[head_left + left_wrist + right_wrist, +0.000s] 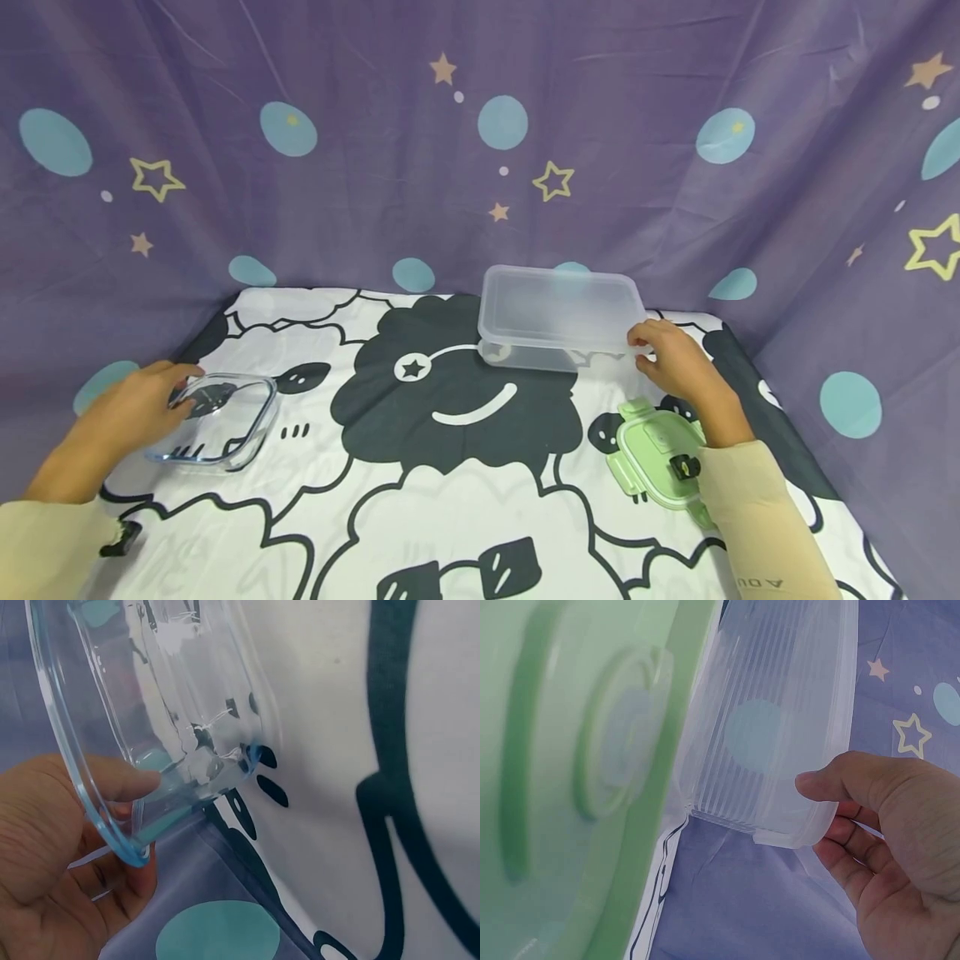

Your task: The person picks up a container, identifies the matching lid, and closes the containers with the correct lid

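Note:
A clear glass food container (258,417) stands on the cloth at the left. My left hand (150,404) pinches its rim; in the left wrist view the thumb (124,778) lies over the inside of the wall and the other fingers are outside, below the rim. Farther back, right of centre, is a translucent plastic box (558,308) with a ribbed side. At its near right corner my right hand (675,358) pinches the rim, thumb (829,784) on one side and fingertips on the other.
A light green snap-lock lid (660,454) lies on the cloth under my right forearm, partly hidden by the sleeve (757,508). The sheep-patterned cloth (420,517) covers the table. Behind it hangs a purple curtain (390,183) with stars and dots.

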`<state>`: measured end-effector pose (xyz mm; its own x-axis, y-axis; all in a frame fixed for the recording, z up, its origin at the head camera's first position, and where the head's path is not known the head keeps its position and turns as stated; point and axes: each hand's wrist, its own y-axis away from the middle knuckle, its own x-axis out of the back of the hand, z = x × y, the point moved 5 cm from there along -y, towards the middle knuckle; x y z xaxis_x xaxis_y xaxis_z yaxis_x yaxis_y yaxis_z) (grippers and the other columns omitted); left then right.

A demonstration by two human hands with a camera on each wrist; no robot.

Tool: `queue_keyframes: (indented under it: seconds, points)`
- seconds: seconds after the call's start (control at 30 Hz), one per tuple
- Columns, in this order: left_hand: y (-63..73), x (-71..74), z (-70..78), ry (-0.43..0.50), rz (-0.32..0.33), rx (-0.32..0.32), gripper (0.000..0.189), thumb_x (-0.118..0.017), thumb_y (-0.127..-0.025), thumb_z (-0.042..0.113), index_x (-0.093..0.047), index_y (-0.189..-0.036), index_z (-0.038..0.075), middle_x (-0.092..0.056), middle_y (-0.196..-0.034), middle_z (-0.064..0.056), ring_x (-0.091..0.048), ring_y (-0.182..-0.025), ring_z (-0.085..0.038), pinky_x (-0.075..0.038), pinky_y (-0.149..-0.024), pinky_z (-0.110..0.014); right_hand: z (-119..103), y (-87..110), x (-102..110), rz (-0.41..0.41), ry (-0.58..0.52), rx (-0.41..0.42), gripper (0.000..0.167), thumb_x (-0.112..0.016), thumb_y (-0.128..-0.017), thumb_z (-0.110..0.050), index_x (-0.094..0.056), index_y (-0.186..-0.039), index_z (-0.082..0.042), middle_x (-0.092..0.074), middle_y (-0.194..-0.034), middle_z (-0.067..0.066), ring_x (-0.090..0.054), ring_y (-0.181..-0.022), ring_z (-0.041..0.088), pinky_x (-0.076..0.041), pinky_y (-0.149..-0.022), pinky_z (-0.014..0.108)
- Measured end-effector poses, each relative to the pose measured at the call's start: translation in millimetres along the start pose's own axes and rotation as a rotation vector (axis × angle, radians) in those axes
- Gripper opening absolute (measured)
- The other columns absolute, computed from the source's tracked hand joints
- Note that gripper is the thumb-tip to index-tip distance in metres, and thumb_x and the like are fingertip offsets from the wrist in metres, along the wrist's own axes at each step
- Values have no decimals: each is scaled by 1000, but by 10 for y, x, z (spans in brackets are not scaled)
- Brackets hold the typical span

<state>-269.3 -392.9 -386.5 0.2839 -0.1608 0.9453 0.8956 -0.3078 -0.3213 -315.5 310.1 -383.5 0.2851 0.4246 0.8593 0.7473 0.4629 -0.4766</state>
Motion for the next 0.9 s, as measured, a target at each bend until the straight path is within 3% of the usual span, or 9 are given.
queue_keyframes:
  seconds: [0.57,0.9]
  points:
    - [-17,-47,-22,-2,-86,100,40,-74,-79,4,-60,-116,-1,-57,-85,-17,-53,-64,-28,-45,-52,-50,8,-14,-6,-12,2,-16,32,-77,-73,14,-66,-98,-4,-65,-94,8,-63,-93,31,-51,-80,48]
    - [-34,-29,82,12,-78,100,38,-71,-79,3,-61,-115,1,-60,-88,-20,-59,-67,-32,-46,-50,-51,2,-7,1,-9,-1,-12,33,-78,-73,14,-65,-98,-3,-65,-93,9,-63,-93,31,-52,-80,48]
